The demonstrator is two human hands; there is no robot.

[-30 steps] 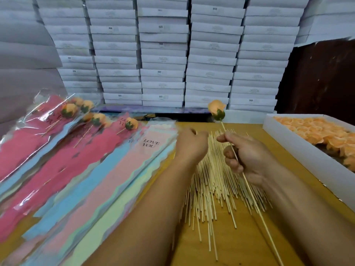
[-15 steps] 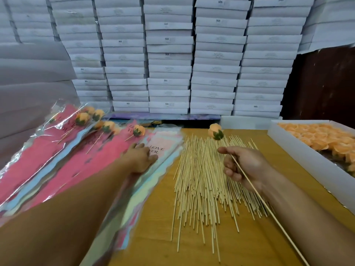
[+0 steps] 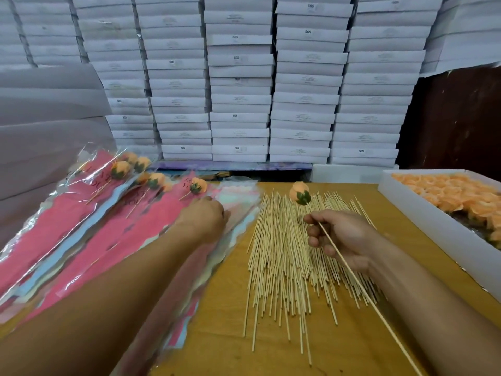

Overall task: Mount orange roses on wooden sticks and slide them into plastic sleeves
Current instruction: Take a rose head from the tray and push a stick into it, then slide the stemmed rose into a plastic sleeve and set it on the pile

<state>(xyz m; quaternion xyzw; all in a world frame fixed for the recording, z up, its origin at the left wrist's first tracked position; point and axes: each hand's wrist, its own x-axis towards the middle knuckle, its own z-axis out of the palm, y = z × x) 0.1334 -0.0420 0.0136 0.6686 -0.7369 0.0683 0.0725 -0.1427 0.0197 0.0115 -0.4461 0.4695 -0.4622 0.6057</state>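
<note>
Two hands: the left (image 3: 205,217) and the right (image 3: 344,237). One rose on a stick (image 3: 299,194) is held up. About six sleeved roses (image 3: 120,169) lie at the bench's (image 3: 352,346) left edge. One white box (image 3: 423,213) of roses sits at the right edge. One heap of loose sticks (image 3: 282,256), too many to count.

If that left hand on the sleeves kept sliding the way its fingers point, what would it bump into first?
Probably the sleeved orange rose with green leaves lying just beyond the left hand on the stack of pink plastic sleeves. Depth is hard to judge, so the hand might pass beside it.
</note>
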